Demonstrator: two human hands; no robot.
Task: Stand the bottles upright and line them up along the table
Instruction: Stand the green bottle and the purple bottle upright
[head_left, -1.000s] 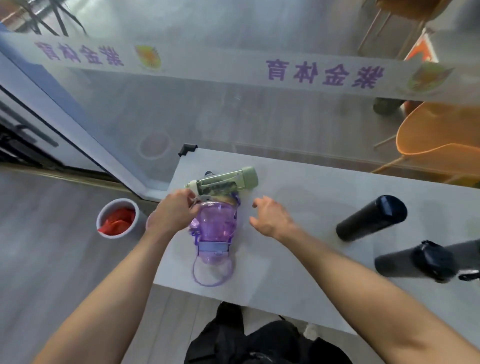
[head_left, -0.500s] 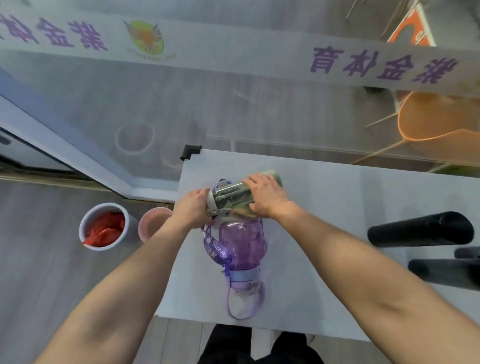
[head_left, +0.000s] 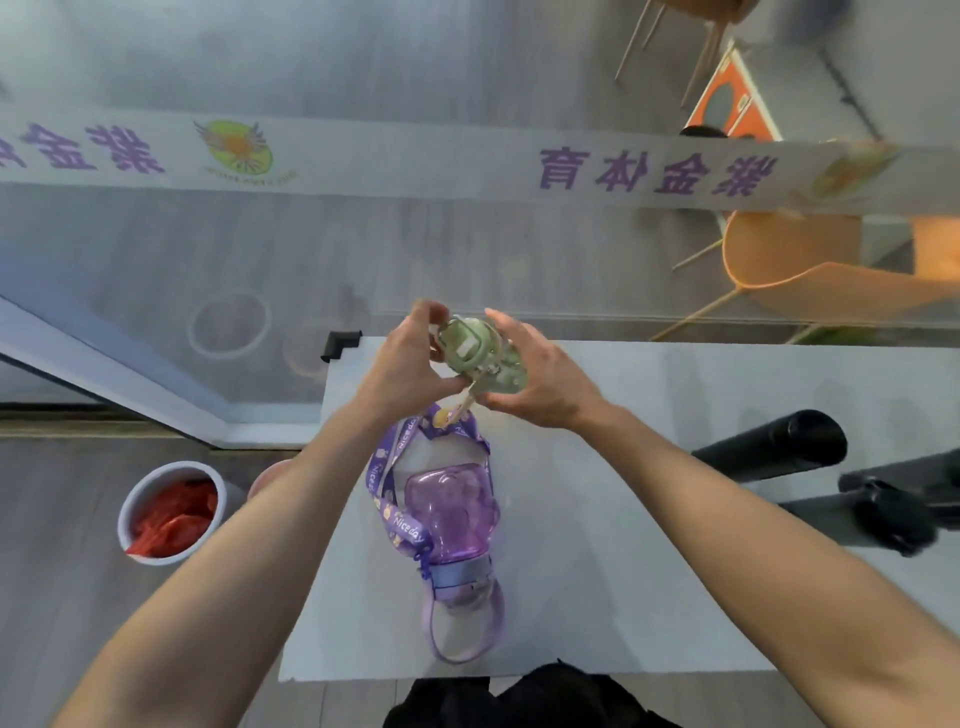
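Note:
A pale green bottle (head_left: 475, 353) stands nearly upright near the far left of the grey table (head_left: 597, 519), its cap facing the camera. My left hand (head_left: 410, 364) grips its left side and my right hand (head_left: 540, 374) wraps its right side. A purple see-through bottle (head_left: 449, 514) with a purple strap lies on its side just nearer to me, cap pointing toward me. Two black bottles lie flat at the right: one (head_left: 774, 441) farther away, the other (head_left: 893, 504) nearer, with a cap and strap.
A glass wall with a lettered band runs behind the table. A white bucket of red things (head_left: 171, 512) stands on the floor to the left. Orange chairs (head_left: 810, 270) are beyond the glass at the right. A black corner guard (head_left: 340, 343) marks the table's far left corner.
The green bottle lay flat above the purple one; both hands closed on it and tipped it up to nearly upright. The purple bottle stays lying down.

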